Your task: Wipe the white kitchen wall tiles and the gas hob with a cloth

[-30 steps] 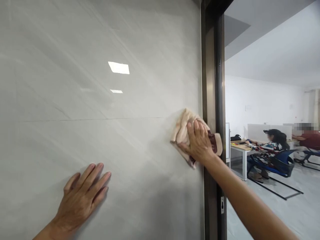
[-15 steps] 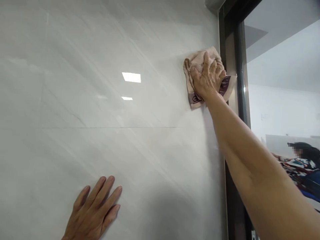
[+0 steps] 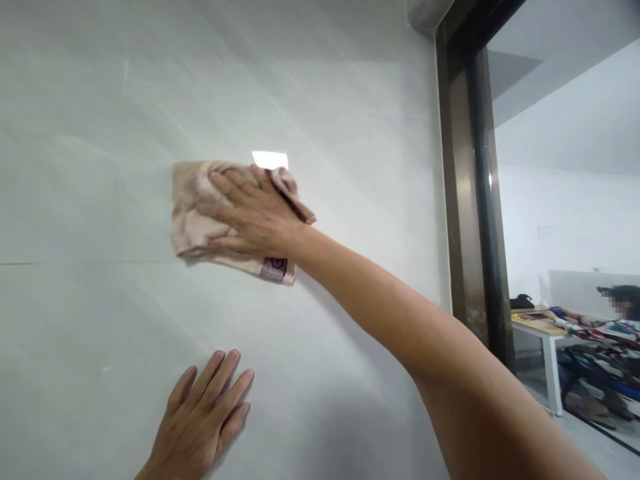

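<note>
Now; right hand (image 3: 260, 217) and cloth (image 3: 185, 230); moved left; well off doorframe (image 3: 463, 180)

An office, judging by the desk (image 3: 537, 325) and low partition (image 3: 575, 285).

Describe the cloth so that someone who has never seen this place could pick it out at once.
Start from the glossy grey wall beside the dark brown door frame. On it, above the bare left hand, the bare right hand lies spread over a crumpled, pinkish-beige cloth. It alone on that wall is soft fabric, marked with a dark purple band at its lower right corner.
</note>
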Available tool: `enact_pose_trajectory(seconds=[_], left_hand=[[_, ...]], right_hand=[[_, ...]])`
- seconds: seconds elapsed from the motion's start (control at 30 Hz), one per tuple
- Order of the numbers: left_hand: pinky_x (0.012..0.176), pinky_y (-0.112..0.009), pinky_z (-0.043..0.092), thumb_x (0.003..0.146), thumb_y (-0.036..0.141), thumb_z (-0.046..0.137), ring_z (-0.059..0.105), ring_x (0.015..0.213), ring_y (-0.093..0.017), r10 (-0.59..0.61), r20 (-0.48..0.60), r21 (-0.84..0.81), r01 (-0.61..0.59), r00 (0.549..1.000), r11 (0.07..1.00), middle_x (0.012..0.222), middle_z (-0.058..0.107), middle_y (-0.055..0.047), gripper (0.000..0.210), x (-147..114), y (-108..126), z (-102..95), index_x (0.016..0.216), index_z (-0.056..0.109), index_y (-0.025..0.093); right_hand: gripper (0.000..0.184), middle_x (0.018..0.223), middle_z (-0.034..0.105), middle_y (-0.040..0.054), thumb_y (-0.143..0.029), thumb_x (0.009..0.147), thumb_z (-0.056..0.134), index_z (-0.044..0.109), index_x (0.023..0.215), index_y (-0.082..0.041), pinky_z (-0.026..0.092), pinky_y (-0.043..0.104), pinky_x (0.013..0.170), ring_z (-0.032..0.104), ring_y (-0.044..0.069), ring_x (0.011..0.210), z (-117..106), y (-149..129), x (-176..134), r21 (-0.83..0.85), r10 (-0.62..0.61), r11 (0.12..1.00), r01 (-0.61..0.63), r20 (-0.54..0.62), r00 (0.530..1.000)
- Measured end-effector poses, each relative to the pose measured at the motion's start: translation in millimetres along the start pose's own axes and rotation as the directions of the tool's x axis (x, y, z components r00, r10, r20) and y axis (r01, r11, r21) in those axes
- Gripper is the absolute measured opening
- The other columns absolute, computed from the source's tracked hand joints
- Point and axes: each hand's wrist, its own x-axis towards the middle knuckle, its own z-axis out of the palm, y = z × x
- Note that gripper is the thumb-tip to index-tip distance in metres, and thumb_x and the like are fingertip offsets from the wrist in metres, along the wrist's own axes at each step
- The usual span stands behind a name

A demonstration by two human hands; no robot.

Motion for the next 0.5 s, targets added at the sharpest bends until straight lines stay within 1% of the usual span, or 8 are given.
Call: enact_pose_trajectory(seconds=[0.07,0.1,0.13,0.2,0.27,0.3,0.37,0.5], left_hand=[[0.131,-0.047,0.023,0.101,0.04,0.062,0.051,0.148,-0.024,0.0,-0.008,0.011,0.0,1.0,1.0,0.149,0.065,-0.005,0.034,1.2,-0.6,-0.3,0.135,0.068,0.036],[0.131,-0.047,0.023,0.101,0.038,0.062,0.051,0.148,-0.024,0.008,-0.016,0.023,-0.008,1.0,1.0,0.148,0.066,-0.006,0.034,2.1,-1.1,-0.6,0.134,0.068,0.035],[0.131,-0.047,0.023,0.101,0.037,0.062,0.051,0.148,-0.024,0.04,-0.017,0.043,-0.039,0.999,0.998,0.148,0.066,-0.007,0.034,3.1,-1.7,-0.8,0.134,0.068,0.034],[0.131,-0.046,0.022,0.099,0.035,0.064,0.051,0.147,-0.025,0.109,-0.023,0.085,-0.106,0.994,0.991,0.146,0.067,-0.009,0.035,4.5,-2.4,-1.0,0.134,0.069,0.032],[0.131,-0.048,0.022,0.099,0.036,0.063,0.052,0.146,-0.026,0.101,-0.029,0.09,-0.098,0.995,0.991,0.146,0.067,-0.009,0.036,4.8,-1.3,-0.5,0.135,0.068,0.032],[0.131,-0.05,0.023,0.099,0.036,0.063,0.053,0.145,-0.027,0.075,-0.03,0.079,-0.073,0.997,0.994,0.146,0.067,-0.009,0.036,4.5,0.1,0.0,0.135,0.068,0.033],[0.13,-0.054,0.025,0.1,0.038,0.062,0.054,0.145,-0.03,0.011,-0.027,0.043,-0.01,1.0,0.999,0.147,0.066,-0.009,0.036,3.1,3.3,1.2,0.136,0.067,0.035],[0.13,-0.055,0.023,0.102,0.043,0.06,0.05,0.149,-0.03,-0.029,0.002,0.01,0.029,1.0,1.0,0.154,0.061,-0.009,0.038,-0.5,4.1,3.1,0.139,0.065,0.037]], right_hand=[[0.08,0.169,0.027,0.0015,-0.082,0.102,0.045,0.042,0.161,-0.028,0.002,0.067,0.128,0.019,0.034,0.156,-17.1,40.5,-17.3,0.008,0.165,0.986,-0.165,-0.044,0.985],[0.081,0.17,0.024,0.0022,-0.082,0.103,0.043,0.039,0.162,-0.028,0.003,0.071,0.126,0.018,0.036,0.156,-26.8,64.6,-30.2,-0.005,0.284,0.959,-0.285,-0.057,0.957],[0.08,0.17,0.022,0.0033,-0.081,0.103,0.042,0.036,0.164,-0.029,0.004,0.075,0.124,0.015,0.037,0.156,-36.2,89.4,-46.1,-0.031,0.412,0.909,-0.415,-0.072,0.908],[0.075,0.172,0.016,0.0073,-0.077,0.106,0.039,0.036,0.164,-0.03,0.008,0.079,0.121,0.014,0.041,0.157,-51.3,135.2,-86.0,-0.096,0.629,0.764,-0.638,-0.113,0.769],[0.072,0.169,0.021,0.0131,-0.072,0.108,0.035,0.039,0.162,-0.025,0.016,0.077,0.12,0.017,0.042,0.155,-57.7,166.6,-133.4,-0.122,0.726,0.634,-0.763,-0.244,0.643],[0.072,0.167,0.024,0.0155,-0.072,0.108,0.035,0.041,0.16,-0.023,0.022,0.076,0.119,0.02,0.044,0.153,-57.3,174.2,-157.6,-0.121,0.739,0.595,-0.795,-0.306,0.6],[0.072,0.162,0.03,0.0195,-0.068,0.107,0.035,0.043,0.159,-0.02,0.032,0.072,0.114,0.03,0.045,0.147,-50.5,172.5,-202.6,-0.129,0.707,0.598,-0.791,-0.379,0.597],[0.065,0.144,0.047,0.0223,-0.059,0.107,0.035,0.051,0.153,-0.015,0.045,0.059,0.106,0.047,0.04,0.131,-37.0,129.6,-259.9,-0.156,0.64,0.697,-0.7,-0.305,0.705]])
